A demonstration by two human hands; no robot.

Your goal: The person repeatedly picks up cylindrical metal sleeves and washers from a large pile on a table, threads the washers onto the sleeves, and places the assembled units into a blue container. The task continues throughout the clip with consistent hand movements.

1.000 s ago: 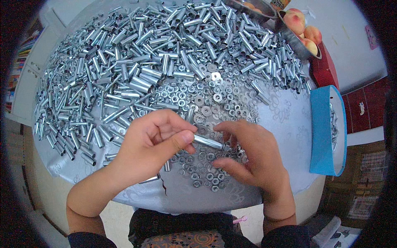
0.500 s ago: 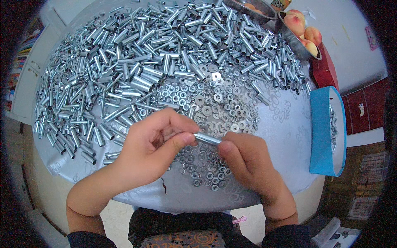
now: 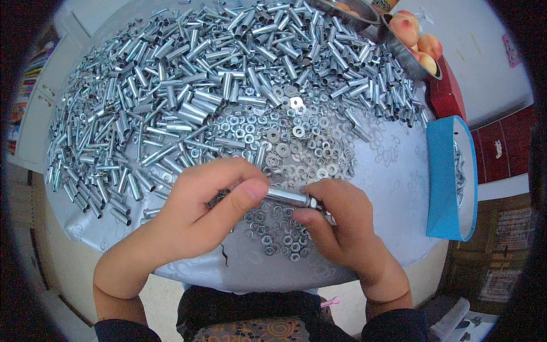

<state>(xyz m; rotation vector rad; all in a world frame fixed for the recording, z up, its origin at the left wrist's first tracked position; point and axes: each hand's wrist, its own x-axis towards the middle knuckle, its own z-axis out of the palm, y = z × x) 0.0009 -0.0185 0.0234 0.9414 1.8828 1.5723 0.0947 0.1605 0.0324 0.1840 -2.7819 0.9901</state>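
Observation:
My left hand (image 3: pixel 213 205) is closed around a shiny metal sleeve (image 3: pixel 288 197), its thumb lying along the top. The sleeve points rightward, and its left end is hidden in my fingers. A nut (image 3: pixel 311 202) sits at the right end, pinched between the thumb and forefinger of my right hand (image 3: pixel 345 219). More bits of metal show under the right fingers, too covered to name. Beneath both hands spreads a patch of loose nuts and washers (image 3: pixel 282 149). A large heap of metal sleeves (image 3: pixel 194 105) covers the table beyond and to the left.
A blue-sided open box (image 3: pixel 443 179) with metal parts inside stands at the table's right edge. At the back right are a metal bowl of peaches (image 3: pixel 405 56), a second metal bowl (image 3: pixel 356 21) and a red box (image 3: pixel 447 100). The tablecloth (image 3: pixel 393 188) is silvery.
My right thumb has dropped lower and the right fingers have parted somewhat, baring the nut at the sleeve's end. More of the sleeve shows between my hands.

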